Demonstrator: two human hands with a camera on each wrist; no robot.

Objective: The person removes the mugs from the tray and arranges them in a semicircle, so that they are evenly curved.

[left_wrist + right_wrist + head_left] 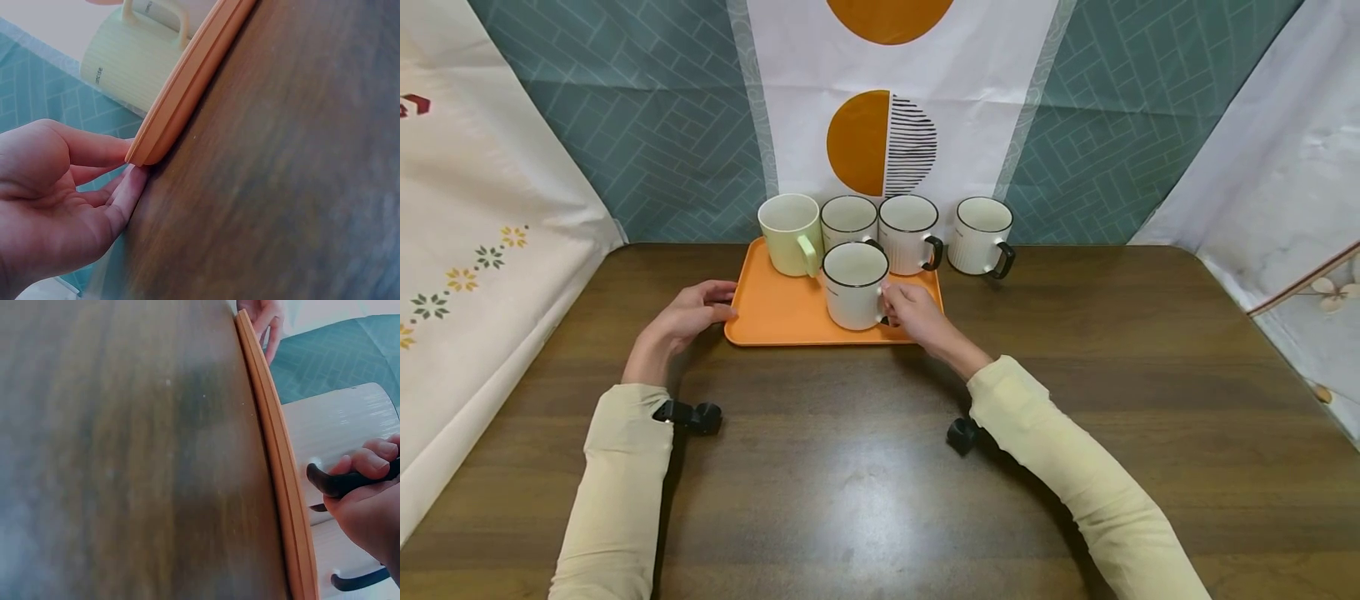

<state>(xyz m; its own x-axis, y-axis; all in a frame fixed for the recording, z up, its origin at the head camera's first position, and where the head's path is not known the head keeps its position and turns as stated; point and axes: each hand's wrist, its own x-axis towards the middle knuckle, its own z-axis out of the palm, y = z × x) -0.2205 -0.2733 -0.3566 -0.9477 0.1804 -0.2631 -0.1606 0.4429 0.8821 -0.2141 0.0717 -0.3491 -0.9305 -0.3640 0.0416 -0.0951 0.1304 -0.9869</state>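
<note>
My right hand [916,312] grips the black handle [340,481] of a white mug [853,287] with a dark rim. The mug stands upright at the front of an orange tray [775,312]. At the tray's left edge is my left hand [694,310]; in the left wrist view its thumb and fingers [128,187] pinch the tray's rim, one above and the others below. Behind the held mug, a pale green mug [786,233] sits at the tray's back left, with two more white mugs, one in the middle [848,221] and one to the right [906,237].
Another white mug [981,237] with a black handle stands on the brown table [820,467], just right of the tray. A patterned cloth [647,125] hangs along the back edge. White cloths hang at the left [482,250] and right [1262,192].
</note>
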